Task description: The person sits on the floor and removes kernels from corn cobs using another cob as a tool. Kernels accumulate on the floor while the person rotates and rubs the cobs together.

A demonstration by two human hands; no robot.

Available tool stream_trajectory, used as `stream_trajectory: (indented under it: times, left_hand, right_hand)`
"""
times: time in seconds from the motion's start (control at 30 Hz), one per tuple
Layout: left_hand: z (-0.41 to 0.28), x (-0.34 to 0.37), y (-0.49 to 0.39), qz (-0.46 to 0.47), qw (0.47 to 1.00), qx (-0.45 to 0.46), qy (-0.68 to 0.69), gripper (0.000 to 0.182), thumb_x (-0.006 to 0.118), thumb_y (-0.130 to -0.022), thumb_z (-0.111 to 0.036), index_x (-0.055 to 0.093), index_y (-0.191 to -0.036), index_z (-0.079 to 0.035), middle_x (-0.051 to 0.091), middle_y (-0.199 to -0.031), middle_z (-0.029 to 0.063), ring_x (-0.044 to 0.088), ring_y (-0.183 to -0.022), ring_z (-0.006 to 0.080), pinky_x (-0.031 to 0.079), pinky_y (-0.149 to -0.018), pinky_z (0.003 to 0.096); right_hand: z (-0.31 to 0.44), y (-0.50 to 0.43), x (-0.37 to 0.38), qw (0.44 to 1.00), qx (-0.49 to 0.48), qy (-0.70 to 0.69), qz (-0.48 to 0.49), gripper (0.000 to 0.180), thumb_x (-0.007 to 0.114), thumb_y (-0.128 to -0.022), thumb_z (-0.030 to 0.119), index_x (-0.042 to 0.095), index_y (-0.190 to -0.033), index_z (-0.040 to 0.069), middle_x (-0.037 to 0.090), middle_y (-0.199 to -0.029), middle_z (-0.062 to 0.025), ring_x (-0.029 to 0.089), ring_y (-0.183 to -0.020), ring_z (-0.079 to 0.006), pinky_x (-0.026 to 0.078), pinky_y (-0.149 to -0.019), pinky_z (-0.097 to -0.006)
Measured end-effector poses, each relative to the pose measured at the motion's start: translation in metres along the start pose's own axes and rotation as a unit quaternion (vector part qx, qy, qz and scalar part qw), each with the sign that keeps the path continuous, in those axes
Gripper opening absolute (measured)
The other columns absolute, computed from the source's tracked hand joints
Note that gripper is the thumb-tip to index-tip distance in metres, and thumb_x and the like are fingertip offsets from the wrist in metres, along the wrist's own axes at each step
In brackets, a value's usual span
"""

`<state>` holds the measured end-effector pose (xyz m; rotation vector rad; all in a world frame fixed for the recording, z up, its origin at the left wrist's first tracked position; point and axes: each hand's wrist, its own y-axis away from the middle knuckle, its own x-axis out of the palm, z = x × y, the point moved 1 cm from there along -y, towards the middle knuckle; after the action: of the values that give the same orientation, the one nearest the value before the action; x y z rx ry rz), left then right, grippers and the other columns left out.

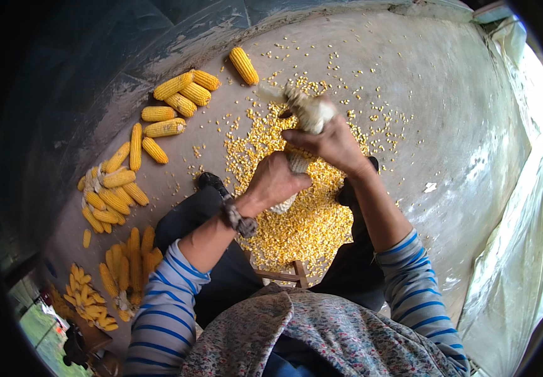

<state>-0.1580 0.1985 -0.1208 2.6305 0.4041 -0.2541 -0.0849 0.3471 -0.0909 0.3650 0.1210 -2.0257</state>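
Observation:
My left hand (276, 181) is closed around a corn cob (299, 162) that is partly bare of kernels, with its pale end below the hand. My right hand (335, 141) grips a blurred whitish object (316, 113), perhaps cobs or husk, at the cob's upper end; what exactly it is I cannot tell. Between my feet, beneath both hands, a heap of loose yellow corn kernels (309, 217) covers the floor. One full ear of corn (244, 66) lies beyond the heap.
Several ears of corn (164, 127) lie along the wall at the left. Tied bunches of ears (113, 200) and more piles (83, 297) sit nearer on that side. A wooden stool (299, 273) is under me. White plastic sheeting (516, 254) hangs at the right.

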Motion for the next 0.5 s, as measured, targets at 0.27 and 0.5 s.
stream_trajectory:
  times: [0.27, 0.5]
  left_hand:
    - [-0.011, 0.013, 0.014, 0.055, 0.988, -0.082, 0.119, 0.021, 0.067, -0.071, -0.020, 0.060, -0.064, -0.001, 0.058, -0.057, 0.0022, 0.049, -0.054, 0.0106, 0.039, -0.050, 0.0309]
    - [-0.006, -0.002, 0.003, 0.017, 0.998, 0.013, 0.064, 0.025, 0.070, -0.071, -0.021, 0.064, -0.075, 0.003, 0.064, -0.065, 0.0071, 0.057, -0.057, 0.0182, 0.046, -0.057, 0.0354]
  right_hand:
    - [-0.024, -0.011, 0.007, 0.979, 0.089, 0.050, -0.178, 0.033, 0.072, -0.085, 0.029, 0.060, -0.094, 0.000, 0.062, -0.073, -0.0127, 0.054, -0.061, -0.0180, 0.046, -0.060, -0.0384]
    - [-0.017, -0.014, -0.029, 0.965, 0.194, -0.174, 0.000, 0.044, 0.072, -0.084, 0.045, 0.064, -0.100, 0.005, 0.061, -0.078, -0.0033, 0.053, -0.054, -0.0055, 0.035, -0.038, -0.0212]
